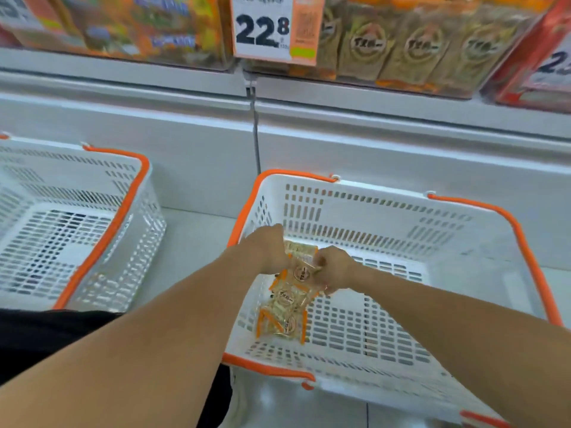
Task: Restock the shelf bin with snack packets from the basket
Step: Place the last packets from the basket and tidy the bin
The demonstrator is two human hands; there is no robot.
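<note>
Reaching into a white basket (401, 211) with orange handles, both hands are seen gathered over the last few snack packets (287, 301) lying in its left half. To the far left, a second white basket (92, 193) stands apart, and no packets are visible in it. The left hand (268, 247) is curled at the top edge of the uppermost packet, its fingers hidden from view, so the grip itself cannot be made out for certain. Just right of it, the right hand (335, 268) is closed on the same clear wrapper, with the fingers (321, 261) pinching its upper corner. Two more packets lie below the fingers, overlapping, on the basket floor.

The packets are judged to be light, soft and crinkly, with slippery film and probably brittle contents; a gentle pinch at the sealed edges is thought safest, rather than a squeeze across the middle. A round logo is carried on each wrapper, but its writing is too blurred to be read.

Above the fingers, a price tag (262, 29) reading "22.8" is clipped to the shelf, beside a code square. To its right, the shelf bin (432, 44) is stocked with upright packets bearing the same round mark.
</note>
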